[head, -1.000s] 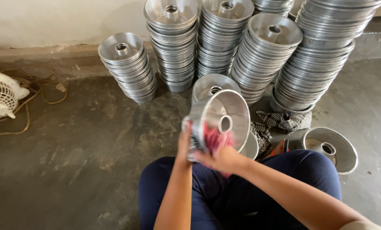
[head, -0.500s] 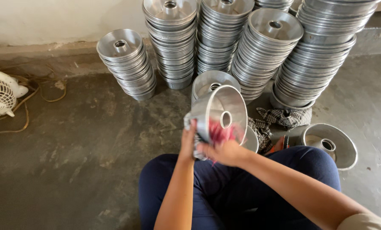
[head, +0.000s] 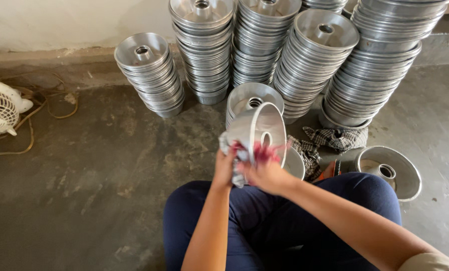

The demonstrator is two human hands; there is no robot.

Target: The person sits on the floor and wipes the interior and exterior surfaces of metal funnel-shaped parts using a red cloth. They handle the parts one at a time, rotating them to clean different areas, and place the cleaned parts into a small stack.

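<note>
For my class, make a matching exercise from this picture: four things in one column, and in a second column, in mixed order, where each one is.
Things:
1. white fan
2. checked cloth
3. tilted ring pan
4. single ring pan

Places:
A. held up in both hands, the left hand and the right hand
B. on the floor beside the person's right knee
C. at the left edge, by the wall
D. on the floor at the foot of the tall pan stacks

Pairs: 1-C, 2-D, 3-A, 4-B
</note>
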